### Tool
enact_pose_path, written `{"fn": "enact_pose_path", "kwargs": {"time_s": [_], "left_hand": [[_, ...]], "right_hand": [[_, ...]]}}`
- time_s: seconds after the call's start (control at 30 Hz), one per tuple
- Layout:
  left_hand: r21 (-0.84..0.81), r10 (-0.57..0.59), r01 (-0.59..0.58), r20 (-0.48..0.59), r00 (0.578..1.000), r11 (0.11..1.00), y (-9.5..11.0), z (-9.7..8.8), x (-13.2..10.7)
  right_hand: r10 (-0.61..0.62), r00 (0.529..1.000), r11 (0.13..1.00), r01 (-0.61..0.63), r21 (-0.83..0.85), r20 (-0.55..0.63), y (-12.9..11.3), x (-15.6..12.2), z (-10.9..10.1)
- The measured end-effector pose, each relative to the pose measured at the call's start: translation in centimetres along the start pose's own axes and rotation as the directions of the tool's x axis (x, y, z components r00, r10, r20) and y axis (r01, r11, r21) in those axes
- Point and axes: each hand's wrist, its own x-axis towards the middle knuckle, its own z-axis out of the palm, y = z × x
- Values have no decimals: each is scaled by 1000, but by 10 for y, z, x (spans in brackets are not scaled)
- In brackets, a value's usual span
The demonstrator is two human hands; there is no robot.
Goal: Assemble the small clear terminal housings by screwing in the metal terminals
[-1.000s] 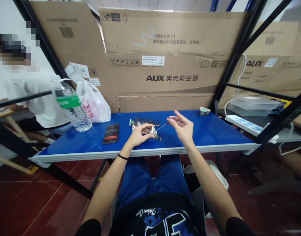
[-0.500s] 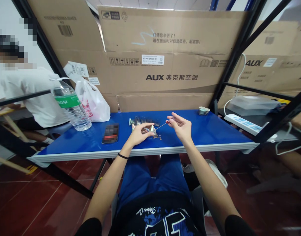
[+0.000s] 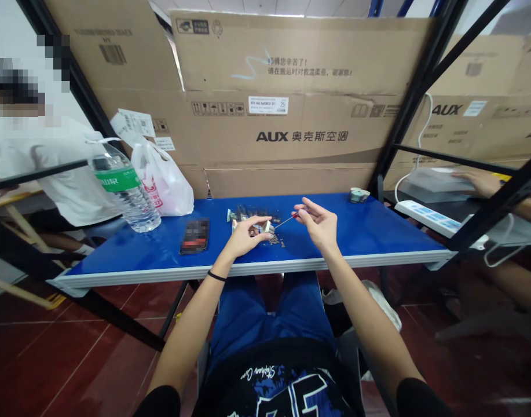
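Note:
My left hand (image 3: 244, 238) pinches a small whitish block-like part (image 3: 268, 227) between thumb and fingers, low over the blue table (image 3: 378, 231). In my right hand (image 3: 322, 227) is a thin screwdriver (image 3: 285, 222) with a reddish handle, mostly covered by the fingers. Its shaft slants down to the left, and the tip meets or nearly meets the part; contact is too small to tell. Tiny brownish metal pieces (image 3: 277, 240) lie scattered beneath. Just behind my left hand are several small dark and clear parts (image 3: 259, 213), partly hidden by it.
A phone (image 3: 194, 236) lies at left, with a large water bottle (image 3: 125, 188) and white plastic bag (image 3: 167, 182) behind. A pale green-white item (image 3: 359, 195) sits back right. Cardboard (image 3: 300, 75) walls the rear. A power strip (image 3: 434, 219) and co-workers are beyond the frame posts.
The held part has tilted slightly in my left hand, with the screwdriver tip still at it. At far right, another person's hand has come in over the clear plastic box.

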Motion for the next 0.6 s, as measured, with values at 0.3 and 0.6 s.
{"fn": "enact_pose_path", "kwargs": {"time_s": [0.3, 0.6], "left_hand": [[4, 35, -35, -36, 999, 999, -4, 0, 1], [15, 95, -94, -119, 988, 995, -14, 1, 4]], "right_hand": [[-36, 999, 999, 36, -34, 13, 4, 3, -5], [-13, 999, 991, 18, -133, 37, 11, 2, -3]]}}
